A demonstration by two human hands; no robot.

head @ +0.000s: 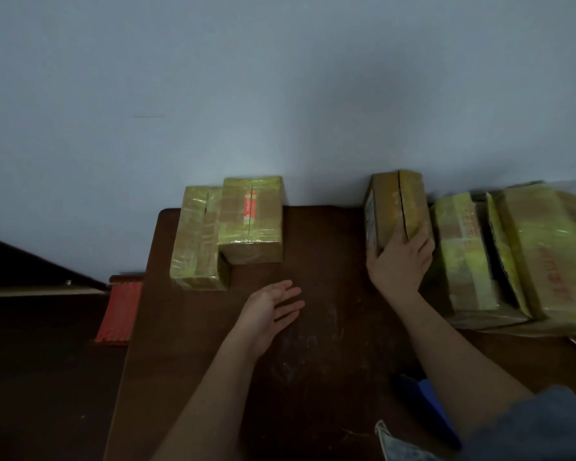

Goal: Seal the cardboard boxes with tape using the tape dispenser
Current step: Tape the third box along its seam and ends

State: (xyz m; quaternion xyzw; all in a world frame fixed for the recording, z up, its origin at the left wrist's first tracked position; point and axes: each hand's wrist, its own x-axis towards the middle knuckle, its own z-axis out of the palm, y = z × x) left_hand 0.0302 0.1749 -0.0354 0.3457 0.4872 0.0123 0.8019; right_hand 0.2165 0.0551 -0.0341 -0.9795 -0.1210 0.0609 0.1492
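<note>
Right hand [400,261] has its grip around the near end of an untaped cardboard box [394,207] at the counter's [313,344] far edge, thumb on the left side, fingers on the right. Left hand [270,311] hovers mid-counter, palm up, fingers relaxed, holding nothing. Two taped boxes [226,227] sit by the far left corner (yellowish tape all over), more boxes [499,254] piled along the right edge.

Nothing showing clearly enough to read. Red characters running along the rightmost taped box [546,257] and the box beside it [463,247], all blurred past reading. Orange label sitting on the taped box at the wall [250,207] and white label on the held box [394,207], both printing too small to make out.
</note>
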